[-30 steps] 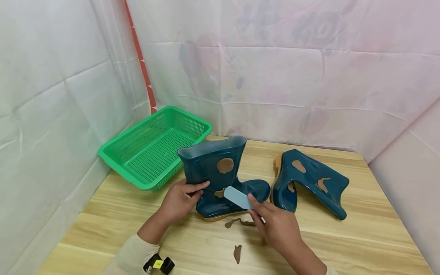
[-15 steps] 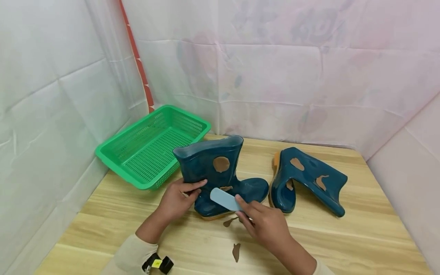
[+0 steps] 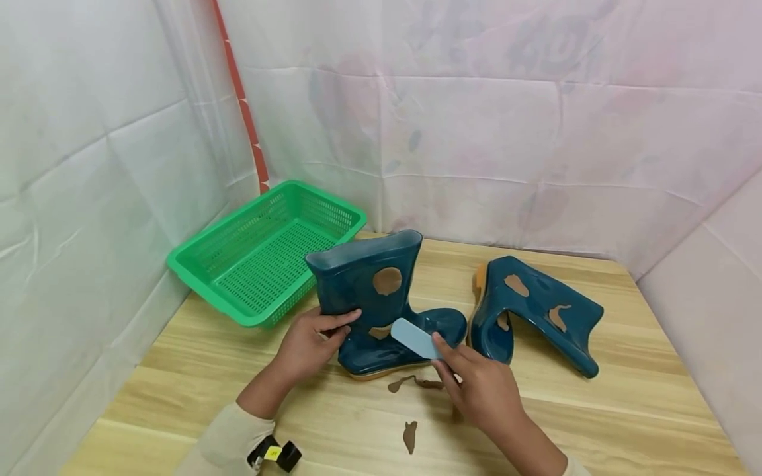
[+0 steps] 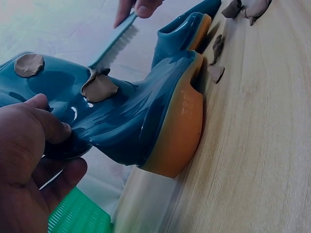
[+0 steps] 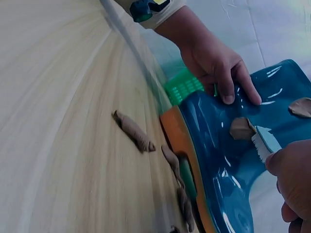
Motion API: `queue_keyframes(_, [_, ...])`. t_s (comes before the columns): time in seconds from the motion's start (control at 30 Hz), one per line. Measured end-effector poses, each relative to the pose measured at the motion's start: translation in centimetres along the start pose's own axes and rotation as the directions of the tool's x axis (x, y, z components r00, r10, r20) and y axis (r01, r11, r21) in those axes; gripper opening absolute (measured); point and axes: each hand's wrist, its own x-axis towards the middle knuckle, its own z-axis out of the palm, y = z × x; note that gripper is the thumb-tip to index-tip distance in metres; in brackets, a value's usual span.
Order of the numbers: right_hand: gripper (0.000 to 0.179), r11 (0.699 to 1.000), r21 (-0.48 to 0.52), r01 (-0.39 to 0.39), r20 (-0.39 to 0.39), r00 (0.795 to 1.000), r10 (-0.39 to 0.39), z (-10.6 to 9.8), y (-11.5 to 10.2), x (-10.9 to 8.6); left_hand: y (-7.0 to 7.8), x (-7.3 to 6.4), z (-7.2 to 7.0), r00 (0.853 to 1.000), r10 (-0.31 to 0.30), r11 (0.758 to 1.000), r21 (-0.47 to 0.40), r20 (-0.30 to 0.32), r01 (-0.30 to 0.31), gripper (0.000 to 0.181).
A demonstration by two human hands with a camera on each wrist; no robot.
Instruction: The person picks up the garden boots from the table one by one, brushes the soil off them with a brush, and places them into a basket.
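A dark teal rain boot [image 3: 357,297] with an orange sole stands upright on the wooden table, toe to the right. My left hand [image 3: 312,340] grips it at the back of the ankle, thumb and fingers on either side. In my right hand [image 3: 482,390] is a light blue brush [image 3: 415,338], pinched by one end. Its white bristles [image 4: 119,46] meet the edge of a brown mud-like patch [image 4: 99,89] at the boot's ankle, as the left wrist view shows. Higher on the shaft sits a round brown patch [image 3: 387,281].
Another teal boot [image 3: 548,311] lies tipped over at the right, with several brown patches. A green perforated basket [image 3: 238,311] is at the back left. Loose brown pieces [image 3: 410,437] lie on the table [image 3: 333,430] in front of the upright boot.
The brush swept left across the ankle patch, then came back right, uncovering most of the patch. My left hand has kept its grip on the boot.
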Motion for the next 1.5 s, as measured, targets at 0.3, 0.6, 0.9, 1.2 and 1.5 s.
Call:
queue_keyframes(0.3, [0.052,0.993,0.105,0.047,-0.116,0.993,-0.034,-0.1,0.6,-0.4,0.1,0.1,0.0,1.000,-0.013,1.000,-0.008,0.006,0.013,0.039])
queue_keyframes(0.6, [0.053,0.991,0.102,0.091,0.044,0.994,-0.096,1.3,-1.6,1.3,-0.1,-0.3,0.1,1.000,0.020,0.999,-0.032,-0.020,-0.021,0.039])
queue_keyframes(0.9, [0.059,0.999,0.034,0.032,0.035,0.999,-0.033,0.5,-0.1,0.4,0.0,0.0,0.1,1.000,-0.010,1.000,0.008,-0.005,0.010,0.039])
queue_keyframes(1.2, [0.057,0.998,0.064,0.022,-0.075,0.997,-0.017,-0.1,1.0,-0.1,0.2,0.0,-0.1,0.999,-0.036,0.999,-0.005,0.012,0.036,0.038])
queue_keyframes(1.5, [0.056,0.992,0.096,0.079,0.040,0.996,-0.084,1.5,-1.9,1.4,0.1,-0.1,0.0,1.000,0.011,1.000,-0.002,-0.007,-0.011,0.037])
